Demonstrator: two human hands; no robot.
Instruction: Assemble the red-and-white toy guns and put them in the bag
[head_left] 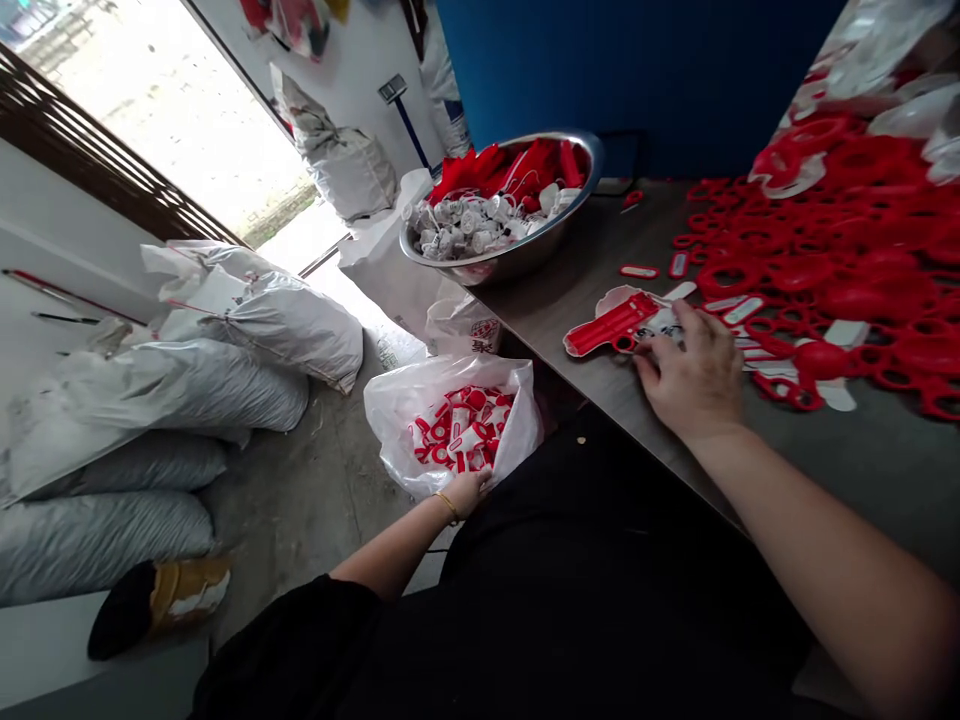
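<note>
My left hand [465, 492], with a gold-coloured bracelet at the wrist, is at the near rim of an open white plastic bag [386, 405]. Its fingers look closed on the rim, though partly hidden. Inside the bag lie many small red and white plastic pieces [461, 425]. On the table, my right hand [699, 375] curls its fingers over a white piece with dark print [663, 324]. Against that piece lies a red toy pistol [611, 325], close to my thumb and fingertips, with a pale part showing beneath it.
A steel basin [517, 255] of white and red parts stands at the table's corner [525, 310]. Red plastic pieces [840, 270] are heaped at right. Stuffed white sacks [277, 310] line the left floor, near a doorway. A blue panel [637, 80] rises behind the table.
</note>
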